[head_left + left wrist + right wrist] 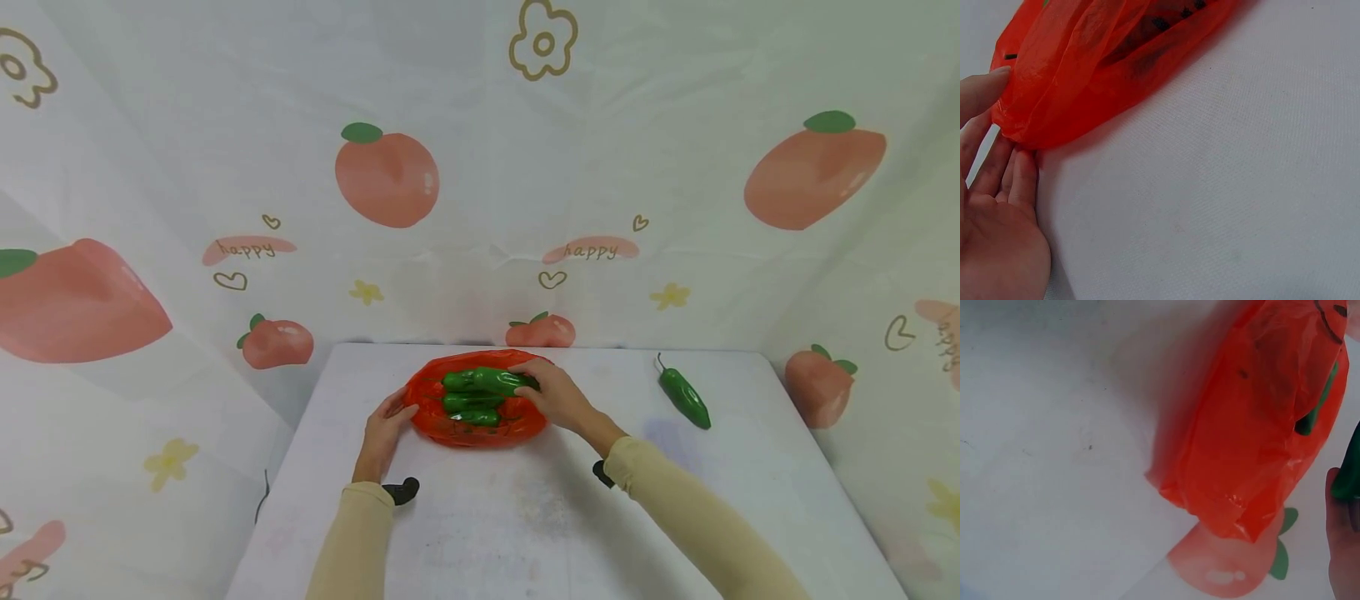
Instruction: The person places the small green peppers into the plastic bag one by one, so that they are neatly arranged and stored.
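An open red plastic bag (442, 434) lies at the back of the white table, with several green chili peppers (474, 417) inside. My left hand (381, 432) holds the bag's left edge; in the left wrist view its thumb lies against the red plastic (1079, 100) and the fingers reach beneath. Over the bag's opening, my right hand (558, 398) grips a green chili pepper (498, 382) by its right end, the pepper lying roughly level. At the right border of the right wrist view, only part of that pepper (1349, 472) shows beside the fingers.
Another green chili pepper (684, 398) with a thin curved stem lies on the table (525, 533) to the right of the bag. A white curtain (480, 292) printed with peaches stands directly behind the table and at both sides.
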{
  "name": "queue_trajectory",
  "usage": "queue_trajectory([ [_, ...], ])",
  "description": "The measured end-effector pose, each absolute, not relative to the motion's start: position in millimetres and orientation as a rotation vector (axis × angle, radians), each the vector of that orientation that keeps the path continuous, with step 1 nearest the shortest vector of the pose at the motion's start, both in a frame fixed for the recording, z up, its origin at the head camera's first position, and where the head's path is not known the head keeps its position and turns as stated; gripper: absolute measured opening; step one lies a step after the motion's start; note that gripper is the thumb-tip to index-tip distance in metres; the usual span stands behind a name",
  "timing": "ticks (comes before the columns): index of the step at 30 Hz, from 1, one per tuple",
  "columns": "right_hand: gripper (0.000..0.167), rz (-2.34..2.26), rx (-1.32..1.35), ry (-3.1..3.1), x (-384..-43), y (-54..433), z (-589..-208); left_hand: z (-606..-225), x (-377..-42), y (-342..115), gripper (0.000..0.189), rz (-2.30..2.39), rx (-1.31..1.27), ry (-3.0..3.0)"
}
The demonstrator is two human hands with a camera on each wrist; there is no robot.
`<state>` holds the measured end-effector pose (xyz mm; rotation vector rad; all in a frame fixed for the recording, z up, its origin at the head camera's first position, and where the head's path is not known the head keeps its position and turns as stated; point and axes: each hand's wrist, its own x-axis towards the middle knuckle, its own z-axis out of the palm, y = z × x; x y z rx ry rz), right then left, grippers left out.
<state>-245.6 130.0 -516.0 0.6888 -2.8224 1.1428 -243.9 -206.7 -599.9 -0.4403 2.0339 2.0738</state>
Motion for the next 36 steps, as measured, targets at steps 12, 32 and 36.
queue_trajectory([
  [12, 0.039, 1.102, 0.764, -2.839, -253, 103, -513, -613, -249, -212, 0.057, 2.089, -0.45, 2.076],
  [32, 0.037, 1.111, 0.734, -3.02, -264, 74, -525, -612, -245, -209, 0.056, 2.076, -0.411, 2.125],
  [36, 0.036, 1.157, 0.704, -3.015, -267, 72, -527, -612, -246, -207, 0.056, 2.063, -0.405, 2.137],
])
